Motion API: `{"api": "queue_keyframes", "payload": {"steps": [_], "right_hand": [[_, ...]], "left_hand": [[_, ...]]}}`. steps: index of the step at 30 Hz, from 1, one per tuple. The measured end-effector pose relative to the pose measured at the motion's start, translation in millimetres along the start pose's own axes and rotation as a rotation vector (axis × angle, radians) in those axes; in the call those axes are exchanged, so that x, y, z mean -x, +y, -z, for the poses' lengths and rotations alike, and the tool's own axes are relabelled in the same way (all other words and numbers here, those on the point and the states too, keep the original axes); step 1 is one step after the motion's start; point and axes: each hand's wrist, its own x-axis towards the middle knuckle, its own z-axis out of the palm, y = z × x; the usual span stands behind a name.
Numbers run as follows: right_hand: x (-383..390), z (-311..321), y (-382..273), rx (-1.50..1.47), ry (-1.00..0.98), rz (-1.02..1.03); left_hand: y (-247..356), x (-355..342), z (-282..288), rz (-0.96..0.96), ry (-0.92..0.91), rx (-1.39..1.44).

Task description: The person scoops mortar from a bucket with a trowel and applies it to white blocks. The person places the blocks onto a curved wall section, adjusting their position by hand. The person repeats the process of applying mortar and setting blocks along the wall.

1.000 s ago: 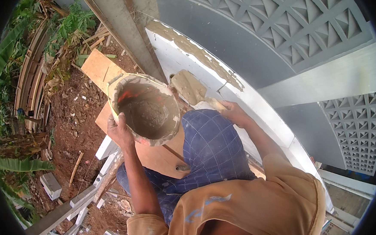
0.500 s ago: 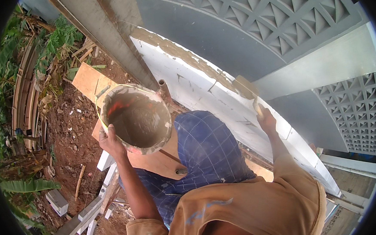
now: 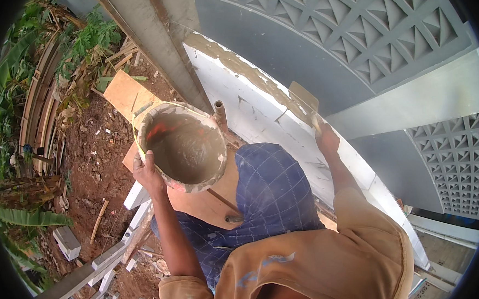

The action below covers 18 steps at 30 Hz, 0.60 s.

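My left hand (image 3: pixel 147 172) grips the rim of a mortar-smeared bucket (image 3: pixel 183 144) and holds it up in front of me, tilted so its grey, wet inside shows. My right hand (image 3: pixel 326 138) holds a flat trowel (image 3: pixel 304 99) pressed against the top edge of a white ledge (image 3: pixel 282 136), where a band of brownish plaster (image 3: pixel 234 62) runs along it. My knee in blue checked cloth (image 3: pixel 275 196) is below the bucket. My orange sleeves fill the lower frame.
A grey wall with triangle-patterned panels (image 3: pixel 363 27) rises behind the ledge. A short pipe end (image 3: pixel 219 108) sticks up beside the bucket. Wooden boards (image 3: pixel 126 93) lie below on red earth (image 3: pixel 97 158) with rubble, white blocks, metal bars (image 3: pixel 82 268) and green plants (image 3: pixel 11 97).
My right hand with the trowel has moved from beside the bucket up to the ledge's plastered top edge. The bucket stays in my left hand, shifted slightly.
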Motion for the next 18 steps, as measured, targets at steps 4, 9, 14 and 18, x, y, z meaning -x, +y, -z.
{"api": "queue_keyframes", "payload": {"steps": [4, 9, 14, 18], "right_hand": [[-21, -18, -26, -0.04, 0.052, 0.125], [-12, 7, -109, -0.109, -0.086, 0.361], [-10, 62, -256, -0.002, -0.424, 0.975], [-6, 5, -306, -0.071, -0.627, 0.926]], "left_hand": [[5, 3, 3, 0.027, 0.023, -0.011], [-2, 4, 5, 0.026, 0.058, -0.039], [-1, 5, -6, 0.065, 0.042, -0.055], [6, 16, -34, 0.028, 0.003, -0.096]]}}
